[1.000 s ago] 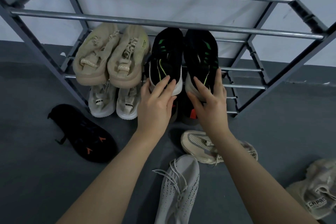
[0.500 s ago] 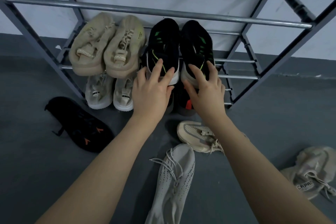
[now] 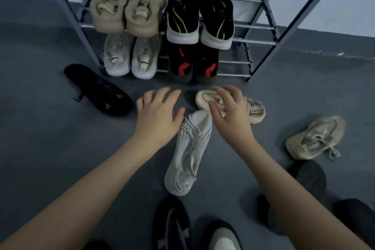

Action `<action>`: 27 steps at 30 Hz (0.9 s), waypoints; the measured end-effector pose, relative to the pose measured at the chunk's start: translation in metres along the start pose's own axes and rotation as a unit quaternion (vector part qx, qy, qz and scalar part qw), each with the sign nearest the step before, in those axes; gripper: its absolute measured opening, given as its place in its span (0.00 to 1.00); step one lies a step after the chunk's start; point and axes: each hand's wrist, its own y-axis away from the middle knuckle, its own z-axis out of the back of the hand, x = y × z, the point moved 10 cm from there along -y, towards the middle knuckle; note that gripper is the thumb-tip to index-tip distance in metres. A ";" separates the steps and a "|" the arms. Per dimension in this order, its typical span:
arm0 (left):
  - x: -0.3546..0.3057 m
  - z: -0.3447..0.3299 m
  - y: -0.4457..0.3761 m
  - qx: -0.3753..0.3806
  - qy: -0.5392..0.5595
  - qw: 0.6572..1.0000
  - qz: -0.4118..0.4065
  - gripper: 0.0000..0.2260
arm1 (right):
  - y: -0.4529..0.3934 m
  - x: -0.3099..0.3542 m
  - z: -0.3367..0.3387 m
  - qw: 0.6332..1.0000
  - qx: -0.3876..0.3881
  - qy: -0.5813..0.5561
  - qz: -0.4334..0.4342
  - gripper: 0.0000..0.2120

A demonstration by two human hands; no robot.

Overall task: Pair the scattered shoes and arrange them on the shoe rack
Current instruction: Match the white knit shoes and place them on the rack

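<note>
The metal shoe rack (image 3: pixel 261 26) holds a beige pair (image 3: pixel 125 6) and a black pair with green stripes (image 3: pixel 199 14) on one shelf. Below them sit a pale grey pair (image 3: pixel 129 57) and a black pair with red marks (image 3: pixel 193 65). My left hand (image 3: pixel 157 115) hovers over the floor with fingers spread, holding nothing. My right hand (image 3: pixel 231 111) reaches down over a beige shoe (image 3: pixel 255 109) lying sideways, fingers loosely bent, not gripping it. A white knit shoe (image 3: pixel 188 154) lies between my forearms. Another beige shoe (image 3: pixel 316 138) lies to the right.
A black shoe with orange marks (image 3: pixel 99 91) lies on the grey floor left of the rack. Dark shoes sit near the bottom edge: a black one with a pale star (image 3: pixel 172 227), one with a white toe (image 3: pixel 223 239), and dark grey ones (image 3: pixel 308 176) at the right.
Both hands have let go of the black-and-green pair on the rack and drawn back down to the floor. The view has tilted downward, showing more shoes on the floor.
</note>
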 end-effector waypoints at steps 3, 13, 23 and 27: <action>-0.006 -0.015 0.041 0.045 0.007 0.999 -0.011 0.24 | 0.044 -0.007 -0.013 0.999 0.040 0.004 -0.016 0.20; 0.018 -0.117 0.149 0.282 0.017 0.958 0.055 0.26 | 0.169 -0.053 -0.084 0.968 0.200 0.038 -0.145 0.27; 0.016 -0.138 0.110 0.223 0.051 0.971 0.075 0.25 | 0.136 -0.064 -0.110 0.970 0.152 -0.053 -0.181 0.26; 0.022 -0.135 0.098 0.162 0.126 0.973 0.102 0.25 | 0.128 -0.068 -0.115 0.979 0.133 -0.038 -0.149 0.24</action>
